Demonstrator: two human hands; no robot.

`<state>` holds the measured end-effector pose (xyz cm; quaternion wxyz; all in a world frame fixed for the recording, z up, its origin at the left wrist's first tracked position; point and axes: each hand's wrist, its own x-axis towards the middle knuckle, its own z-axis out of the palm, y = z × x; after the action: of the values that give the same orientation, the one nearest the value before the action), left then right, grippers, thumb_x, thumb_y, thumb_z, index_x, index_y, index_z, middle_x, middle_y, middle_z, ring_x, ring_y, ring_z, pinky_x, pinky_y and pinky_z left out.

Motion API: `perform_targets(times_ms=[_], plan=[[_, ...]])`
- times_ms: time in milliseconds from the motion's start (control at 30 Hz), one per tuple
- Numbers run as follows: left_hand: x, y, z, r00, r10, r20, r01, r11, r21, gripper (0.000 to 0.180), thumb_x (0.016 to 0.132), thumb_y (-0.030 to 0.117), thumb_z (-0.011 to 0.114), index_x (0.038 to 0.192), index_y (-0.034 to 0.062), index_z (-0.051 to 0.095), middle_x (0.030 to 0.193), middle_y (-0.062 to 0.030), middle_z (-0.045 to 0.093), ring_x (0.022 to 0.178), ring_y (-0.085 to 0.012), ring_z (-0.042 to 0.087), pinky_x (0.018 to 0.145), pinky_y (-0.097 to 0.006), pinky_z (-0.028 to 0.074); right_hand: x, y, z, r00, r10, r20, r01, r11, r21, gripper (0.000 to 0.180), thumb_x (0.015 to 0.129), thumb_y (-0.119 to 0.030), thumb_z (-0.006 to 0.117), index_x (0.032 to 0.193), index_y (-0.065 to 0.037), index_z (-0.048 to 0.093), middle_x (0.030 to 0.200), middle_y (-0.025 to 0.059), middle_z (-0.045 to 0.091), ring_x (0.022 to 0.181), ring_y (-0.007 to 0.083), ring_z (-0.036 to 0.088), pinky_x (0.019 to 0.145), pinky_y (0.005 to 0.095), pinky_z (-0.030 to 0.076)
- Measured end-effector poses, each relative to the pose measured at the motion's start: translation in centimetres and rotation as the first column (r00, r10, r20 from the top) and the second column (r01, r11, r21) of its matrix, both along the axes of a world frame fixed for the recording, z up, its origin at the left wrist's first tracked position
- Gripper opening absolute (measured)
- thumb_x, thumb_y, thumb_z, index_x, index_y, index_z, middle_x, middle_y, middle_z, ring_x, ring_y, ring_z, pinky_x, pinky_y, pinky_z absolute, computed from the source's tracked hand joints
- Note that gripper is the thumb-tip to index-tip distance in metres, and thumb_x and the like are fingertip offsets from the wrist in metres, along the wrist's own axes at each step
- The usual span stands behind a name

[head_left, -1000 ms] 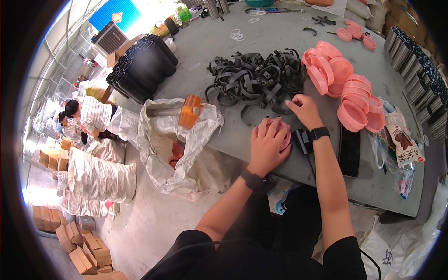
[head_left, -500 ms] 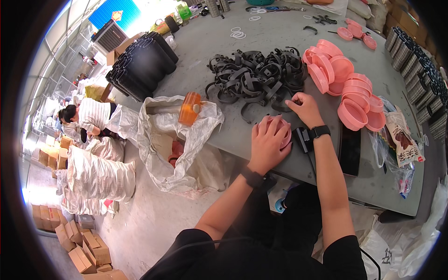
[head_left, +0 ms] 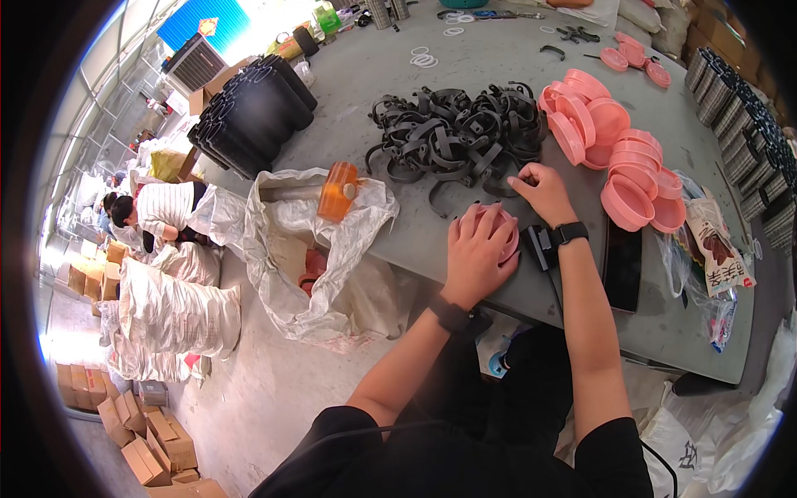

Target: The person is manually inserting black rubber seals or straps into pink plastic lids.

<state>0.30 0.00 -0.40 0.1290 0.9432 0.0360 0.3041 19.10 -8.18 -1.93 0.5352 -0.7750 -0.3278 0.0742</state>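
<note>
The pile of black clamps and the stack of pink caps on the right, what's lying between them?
In the head view, nothing separate: the black clamps run right up against the pink caps. The right hand rests just below that junction.

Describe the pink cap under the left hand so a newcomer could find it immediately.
Start at the grey table and its heap of black clamp rings. Just nearer the person, at the table's front edge, lies a single pink cap. Unlike the stacked pink caps to the right, the left hand covers it.
</note>
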Motion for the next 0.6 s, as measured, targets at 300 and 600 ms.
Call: perform_targets(times_ms=[300,600], plan=[[-0.01,-0.06,-0.06,1.000,0.000,-0.001,0.000,1.000,-0.012,0.053,0.066,0.024,0.074,0.117,0.0192,0.061,0.134,-0.0060,0.051,0.125,-0.0340,0.043,0.100,-0.048,0.036,-0.06,-0.13,0.13,1.000,0.019,-0.020,-0.019,1.000,-0.013,0.027,0.079,-0.023,0.074,0.076,0.000,0.060,0.065,0.0058,0.057,0.060,0.0145,0.051,0.058,0.0303,0.042],[-0.05,-0.03,-0.04,1.000,0.001,-0.004,-0.001,1.000,-0.013,0.052,0.066,0.024,0.073,0.117,0.0194,0.062,0.134,-0.0054,0.051,0.125,-0.0335,0.044,0.100,-0.047,0.035,-0.05,-0.08,-0.03,1.000,0.017,-0.015,-0.017,1.000,-0.006,0.026,0.078,-0.022,0.074,0.078,0.001,0.061,0.065,0.0061,0.057,0.061,0.0147,0.051,0.059,0.0303,0.043]])
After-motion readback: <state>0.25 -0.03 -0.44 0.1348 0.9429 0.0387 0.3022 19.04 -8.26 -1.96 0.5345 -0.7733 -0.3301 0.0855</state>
